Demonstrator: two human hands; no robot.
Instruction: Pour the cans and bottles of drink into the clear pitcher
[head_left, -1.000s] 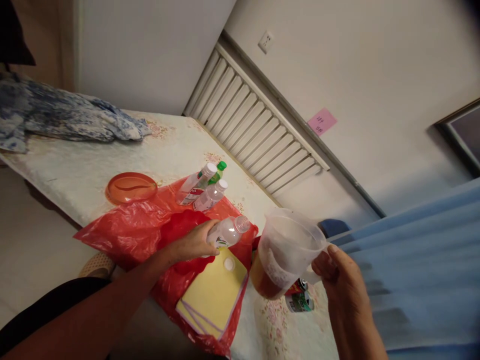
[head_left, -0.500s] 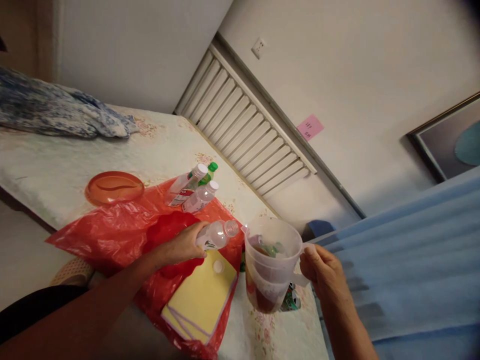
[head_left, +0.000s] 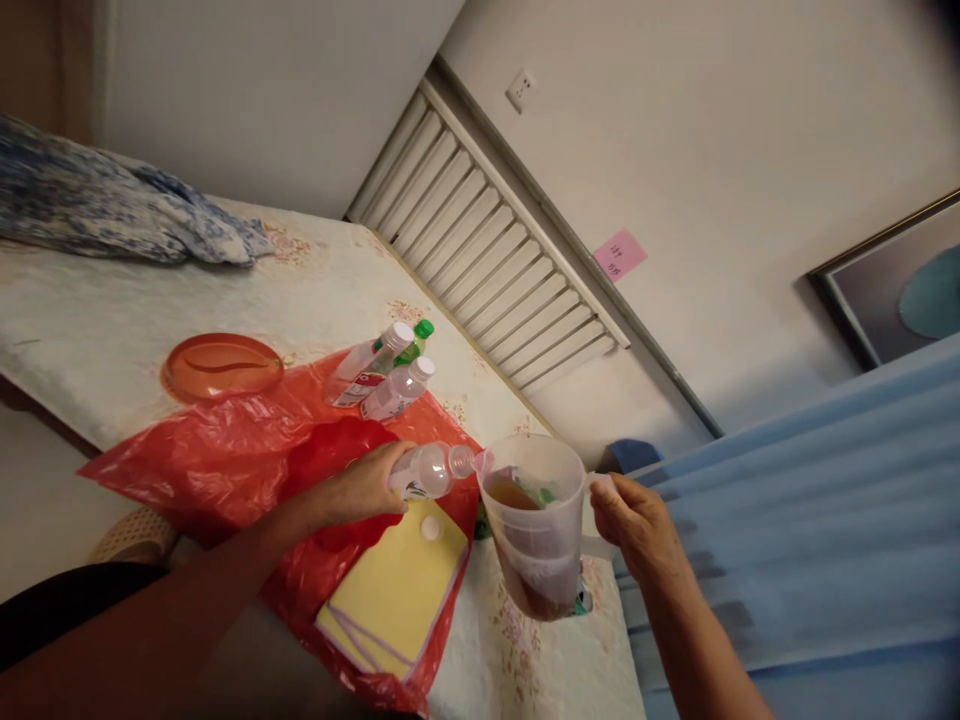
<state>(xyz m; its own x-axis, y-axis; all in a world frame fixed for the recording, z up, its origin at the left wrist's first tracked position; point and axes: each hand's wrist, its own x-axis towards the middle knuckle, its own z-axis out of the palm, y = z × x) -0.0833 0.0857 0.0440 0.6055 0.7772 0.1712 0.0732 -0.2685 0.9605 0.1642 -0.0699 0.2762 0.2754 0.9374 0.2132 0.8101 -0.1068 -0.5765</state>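
Note:
My left hand (head_left: pixel 367 487) is closed around a clear plastic bottle (head_left: pixel 431 470) that has no cap and tilts to the right. In my right hand (head_left: pixel 634 520) is the handle of a translucent measuring jug (head_left: pixel 536 540) with brown liquid inside. The jug's spout meets or nearly meets the bottle's mouth; I cannot tell whether they touch. Below the bottle lie yellow cloths (head_left: pixel 401 585) with a white cap (head_left: pixel 430 528) on top. A red bowl (head_left: pixel 322 455) is partly hidden behind my left hand.
A red plastic bag (head_left: pixel 202 460) is spread over the floral tablecloth (head_left: pixel 330 270). Two white-capped bottles (head_left: pixel 397 390) and a green-capped bottle (head_left: pixel 421 335) stand at its far side. An orange lid (head_left: pixel 221 367) lies left. A can (head_left: pixel 583 598) is mostly behind the jug.
The jug has moved left and tipped toward the bottle, bringing its spout to the bottle's mouth. My left hand has stayed nearly in place.

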